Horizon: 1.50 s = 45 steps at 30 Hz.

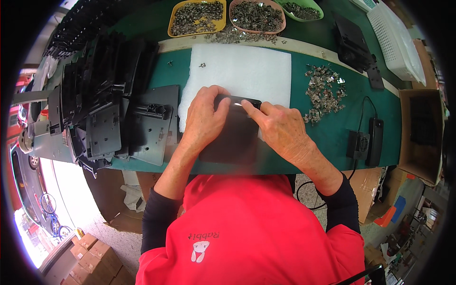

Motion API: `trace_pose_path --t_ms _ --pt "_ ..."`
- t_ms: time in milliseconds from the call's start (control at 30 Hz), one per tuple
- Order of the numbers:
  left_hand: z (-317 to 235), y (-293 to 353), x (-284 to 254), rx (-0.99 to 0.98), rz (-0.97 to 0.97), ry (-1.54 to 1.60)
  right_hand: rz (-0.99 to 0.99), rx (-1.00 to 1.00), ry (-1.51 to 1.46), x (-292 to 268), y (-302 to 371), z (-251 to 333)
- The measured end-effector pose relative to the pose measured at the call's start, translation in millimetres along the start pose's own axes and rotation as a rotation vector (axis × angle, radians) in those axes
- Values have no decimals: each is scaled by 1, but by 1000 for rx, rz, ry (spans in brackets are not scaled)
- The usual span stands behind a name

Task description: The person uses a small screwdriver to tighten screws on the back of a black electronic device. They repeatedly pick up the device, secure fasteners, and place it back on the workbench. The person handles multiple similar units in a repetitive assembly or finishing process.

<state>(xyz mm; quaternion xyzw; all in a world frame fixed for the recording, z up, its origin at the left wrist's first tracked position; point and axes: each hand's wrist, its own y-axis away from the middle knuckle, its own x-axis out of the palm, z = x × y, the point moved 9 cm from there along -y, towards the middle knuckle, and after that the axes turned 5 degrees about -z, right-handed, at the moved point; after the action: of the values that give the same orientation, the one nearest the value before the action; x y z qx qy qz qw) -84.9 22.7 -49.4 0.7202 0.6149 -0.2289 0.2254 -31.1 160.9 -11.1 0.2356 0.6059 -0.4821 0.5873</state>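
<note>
Green worktable (390, 126); speckled grey floor (127, 247); stacked cardboard boxes (97, 261); bright daylight (57, 178) left; parked car (23, 183), bicycle (54, 220).

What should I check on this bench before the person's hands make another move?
1. Left hand on the black panel: ok, gripping its far left part.
2. Right hand on the panel: ok, index finger at its far edge.
3. Panel lying flat: cannot tell from this angle.
4. White foam sheet free of loose bits: not ok, a small metal piece lies there.
5. Metal clip pile apart from the panel: ok.
</note>
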Motion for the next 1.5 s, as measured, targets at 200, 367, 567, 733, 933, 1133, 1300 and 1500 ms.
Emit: trace_pose_path --t_ms 200,367,567,733,933,1133,1300,1500 --pt "-3 0 2 14 -12 -29 5 -87 174 -4 -6 13" --pt "-4 2 2 6 -23 -60 99 -165 232 -3 -11 25" --pt "-4 0 7 21 -9 -83 120 -240 316 -2 -23 37" --pt "-4 0 5 76 -78 -90 140 -272 352 -6 -30 49" --pt "-5 -3 2 85 -38 -92 145 -182 156 -6 -20 14" --pt "-27 -3 -4 131 -48 21 -10 263 -455 -2 -4 -47" --pt "-53 -21 -4 468 -89 -49 -31 408 -550 5 12 -57" --pt "3 -112 -66 135 -376 -300 -29 556 -704 12 19 -72"
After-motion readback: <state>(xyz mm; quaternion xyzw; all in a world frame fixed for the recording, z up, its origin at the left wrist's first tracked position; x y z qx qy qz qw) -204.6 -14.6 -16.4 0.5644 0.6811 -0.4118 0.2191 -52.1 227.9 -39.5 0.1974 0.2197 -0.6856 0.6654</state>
